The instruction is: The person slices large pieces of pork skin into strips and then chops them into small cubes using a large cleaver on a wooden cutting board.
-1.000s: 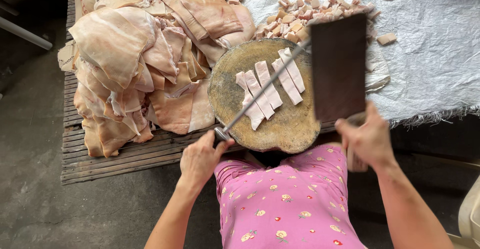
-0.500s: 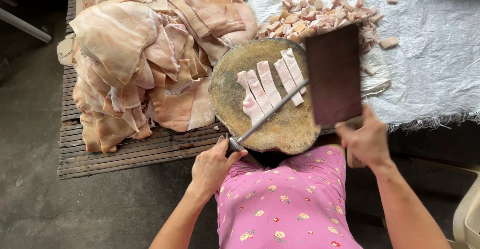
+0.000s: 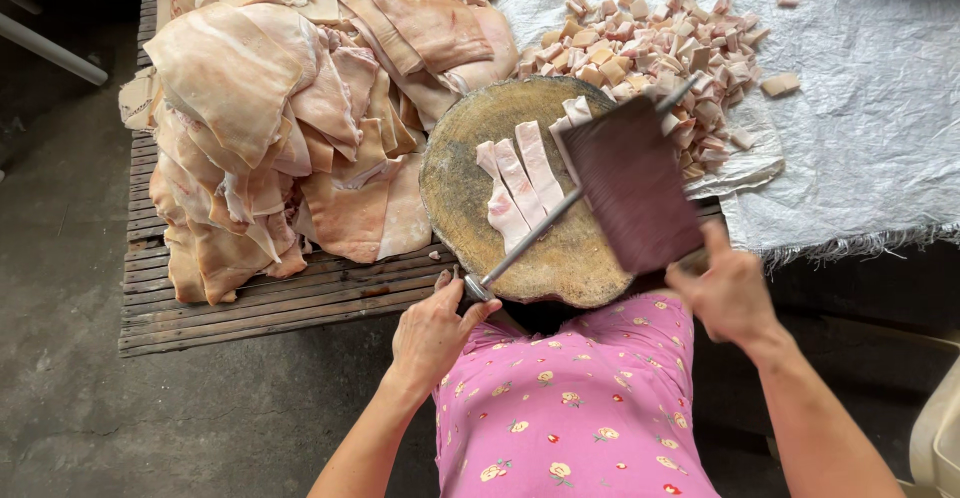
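Head view, looking straight down. Nearest: pink flowered shirt [image 3: 580, 408], both forearms reaching forward. Left hand [image 3: 432, 333] closed around the near end of a thin metal rod [image 3: 530, 240]; rod runs diagonally up and right across the block, over the strips, its far tip showing past the cleaver's top edge. Right hand [image 3: 728, 293] closed on the handle of a broad dark cleaver [image 3: 632, 186]; handle itself hidden inside the grip. Blade is raised above the block's right half, blurred, and covers part of the strips beneath it. Round wooden block [image 3: 470, 173] sits on a slatted wooden pallet [image 3: 250, 308]. On the block: several pale pink meat strips [image 3: 520, 183] side by side, lengthwise away from the person, the right ones partly behind the blade. Left of the block, touching its edge: a large heap of pale skin sheets [image 3: 270, 108], folded and overlapping, covering most of the pallet. Beyond the block, to the right: a pile of small cut cubes [image 3: 650, 53] on a white woven sheet [image 3: 860, 108] with a frayed near edge. Concrete floor [image 3: 60, 358] at left.
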